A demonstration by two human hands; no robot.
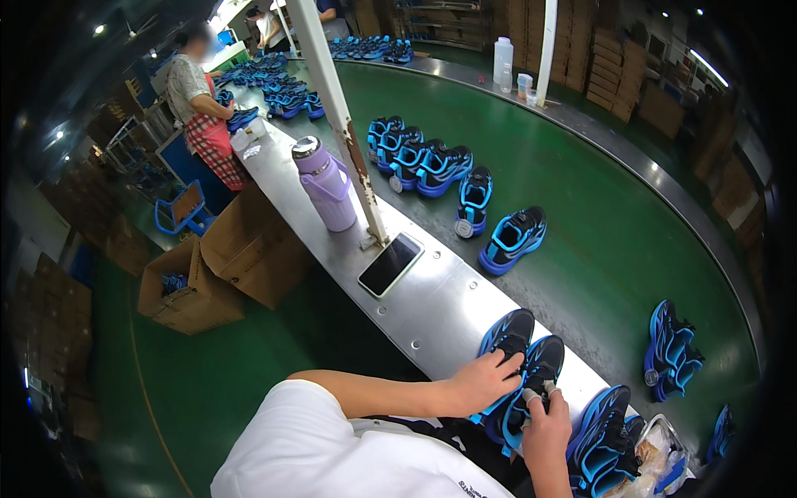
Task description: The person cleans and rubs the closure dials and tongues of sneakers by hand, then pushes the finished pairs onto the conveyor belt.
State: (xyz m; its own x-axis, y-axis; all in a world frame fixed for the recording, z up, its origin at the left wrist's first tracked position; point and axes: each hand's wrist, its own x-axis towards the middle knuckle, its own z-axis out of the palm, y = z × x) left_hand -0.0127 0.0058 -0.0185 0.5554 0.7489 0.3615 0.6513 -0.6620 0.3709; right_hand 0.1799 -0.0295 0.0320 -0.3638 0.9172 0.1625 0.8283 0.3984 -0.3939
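Two black and blue sneakers stand side by side on the metal ledge in front of me, toes pointing away. My left hand [486, 383] curls over the left sneaker [508, 330], its fingers around the upper near the inner side. At the lacing of the right sneaker [545, 358], my right hand [548, 422] is closed, thumb and finger pinched, with pale covers on the fingertips. Whether a lace is caught between them is too small to make out. Another pair of the same sneakers [599, 440] sits on the ledge just right of my right hand.
Beyond the metal ledge [440, 311] a green belt carries more sneakers [423, 162]. A phone [392, 266], a purple bottle [326, 184] and a white post [332, 91] stand left. Cardboard boxes [195, 290] are on the floor. A co-worker [199, 116] holds a shoe farther along.
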